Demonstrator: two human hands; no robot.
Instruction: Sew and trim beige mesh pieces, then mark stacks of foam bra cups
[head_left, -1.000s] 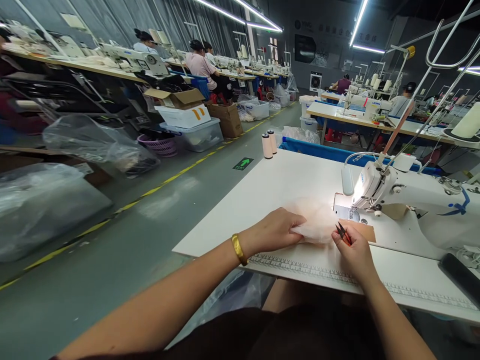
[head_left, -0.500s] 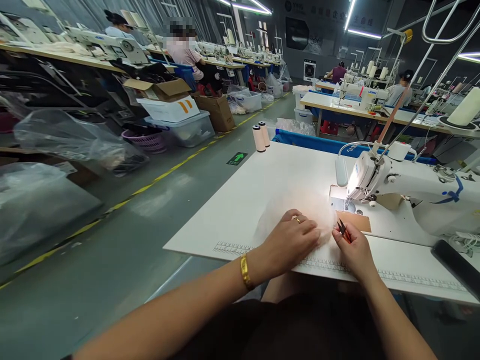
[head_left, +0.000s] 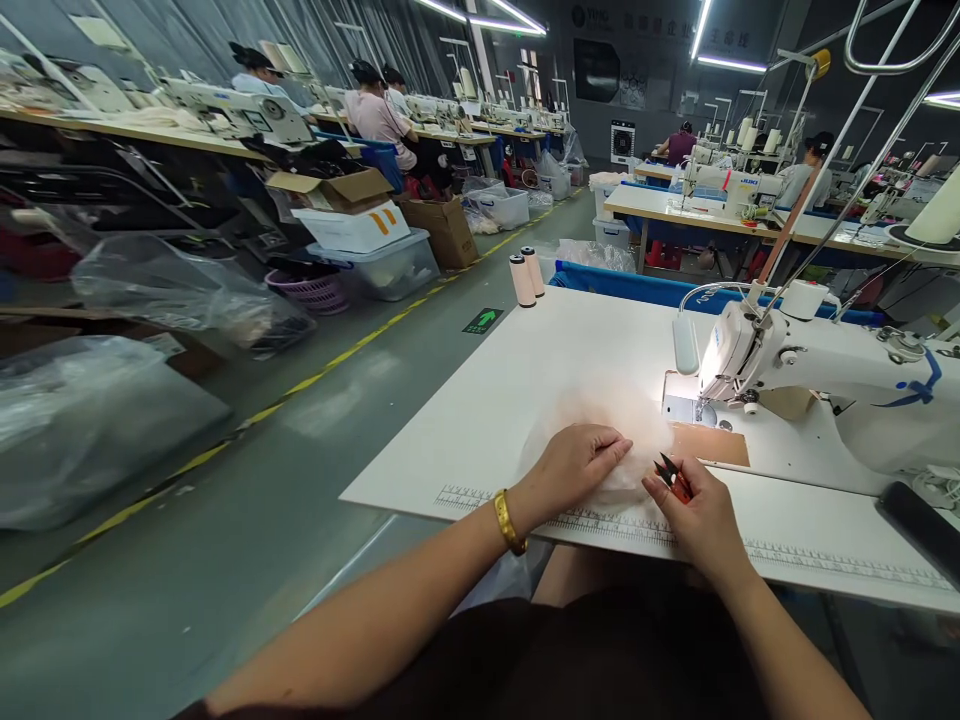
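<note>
A sheer, pale pink piece of tulle-like fabric (head_left: 555, 425) lies bunched on the white table, left of the sewing machine's needle area. My left hand (head_left: 577, 465) rests over it, thumb and fingers pinched on the fabric, a gold bracelet on the wrist. Close by on the right, my right hand (head_left: 701, 515) is closed around small thread snips (head_left: 679, 485) with red handles. Their dark blades stick out toward the upper left, beside the fabric edge. Whether the blades touch the fabric I cannot tell.
The white sewing machine (head_left: 795, 350) stands at the right, its lamp lit. Two thread cones (head_left: 523, 281) sit at the table's far left corner. A black phone (head_left: 911, 520) lies near the right edge. Boxes (head_left: 360, 225) and plastic bags (head_left: 97, 420) line the aisle; people sit at other machines.
My left hand has turned from lying over the fabric with its fingers forward to a pinch with the thumb on top. My right hand has shifted slightly, with the snips still in it.
</note>
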